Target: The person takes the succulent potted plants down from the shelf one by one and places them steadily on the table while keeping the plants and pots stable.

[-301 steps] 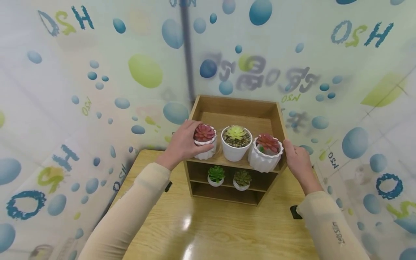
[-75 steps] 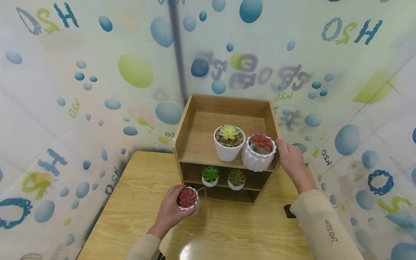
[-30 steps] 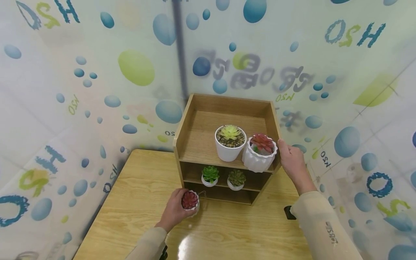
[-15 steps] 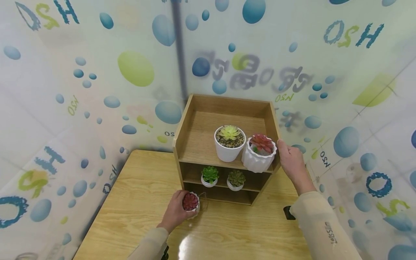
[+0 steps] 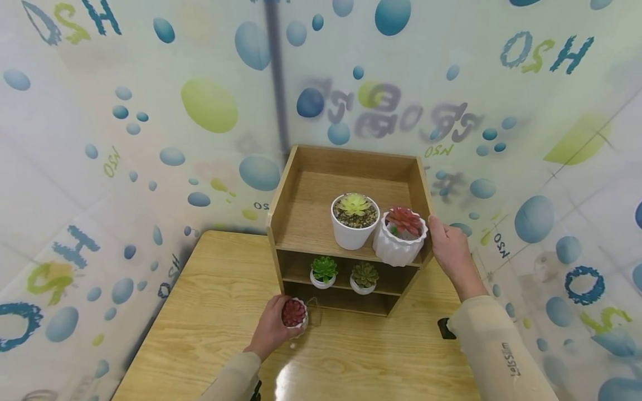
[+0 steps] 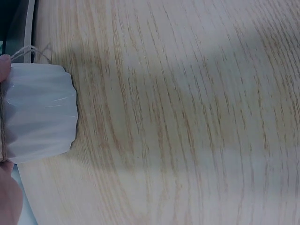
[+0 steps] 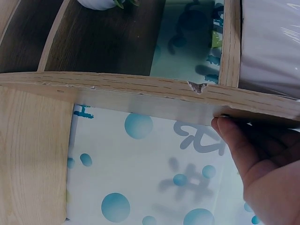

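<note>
My left hand (image 5: 271,327) grips a small white fluted pot with a red succulent (image 5: 294,313), just in front of the wooden shelf's lower left corner. In the left wrist view, the white pot (image 6: 42,110) shows its ridged wall close over the table, with twine round it. At the right, my right hand (image 5: 451,248) holds the side panel of the wooden shelf (image 5: 346,172); the right wrist view shows this hand (image 7: 267,164) against the panel's outer face, its farther fingers in shadow. A yellow-green succulent's pot (image 5: 353,234) and another red succulent's fluted pot (image 5: 398,248) stand on top.
On the middle shelf sit a bright green succulent (image 5: 324,270) and a dark green succulent (image 5: 364,275) in small white pots. The wooden table (image 5: 346,356) extends in front and to the left. A patterned wall covering (image 5: 210,106) closes off the back and sides.
My left hand has brought the red succulent from the shelf's top left down to the front left, then shifted slightly right. My right hand stays on the shelf's side.
</note>
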A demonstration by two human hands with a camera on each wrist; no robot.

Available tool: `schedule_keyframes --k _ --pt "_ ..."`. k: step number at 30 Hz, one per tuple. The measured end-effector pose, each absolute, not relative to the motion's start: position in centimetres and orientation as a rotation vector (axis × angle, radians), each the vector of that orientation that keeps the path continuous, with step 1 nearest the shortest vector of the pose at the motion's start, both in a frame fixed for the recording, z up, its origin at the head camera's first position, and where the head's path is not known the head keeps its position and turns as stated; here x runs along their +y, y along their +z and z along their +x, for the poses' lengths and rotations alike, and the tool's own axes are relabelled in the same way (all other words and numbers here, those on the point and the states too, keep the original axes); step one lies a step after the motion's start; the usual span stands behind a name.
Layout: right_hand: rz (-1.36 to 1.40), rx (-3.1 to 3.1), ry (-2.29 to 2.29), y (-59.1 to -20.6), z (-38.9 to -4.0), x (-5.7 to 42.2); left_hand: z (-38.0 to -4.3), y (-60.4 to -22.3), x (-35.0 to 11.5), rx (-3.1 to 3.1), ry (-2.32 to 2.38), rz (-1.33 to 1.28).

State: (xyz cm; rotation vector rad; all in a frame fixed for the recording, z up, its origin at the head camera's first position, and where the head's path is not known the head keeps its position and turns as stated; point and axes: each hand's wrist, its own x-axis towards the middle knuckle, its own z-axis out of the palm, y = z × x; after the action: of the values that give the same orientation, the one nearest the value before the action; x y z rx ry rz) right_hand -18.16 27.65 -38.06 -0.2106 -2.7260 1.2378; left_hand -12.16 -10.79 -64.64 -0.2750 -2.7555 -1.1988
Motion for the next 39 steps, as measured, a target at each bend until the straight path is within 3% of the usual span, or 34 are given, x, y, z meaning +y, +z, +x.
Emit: schedule_keyframes --k 39 --pt "-0.220 -2.762 1.245 -37.95 -18.06 27.72 -12.16 -65.13 -10.77 -2.758 -1.146 -0.283"
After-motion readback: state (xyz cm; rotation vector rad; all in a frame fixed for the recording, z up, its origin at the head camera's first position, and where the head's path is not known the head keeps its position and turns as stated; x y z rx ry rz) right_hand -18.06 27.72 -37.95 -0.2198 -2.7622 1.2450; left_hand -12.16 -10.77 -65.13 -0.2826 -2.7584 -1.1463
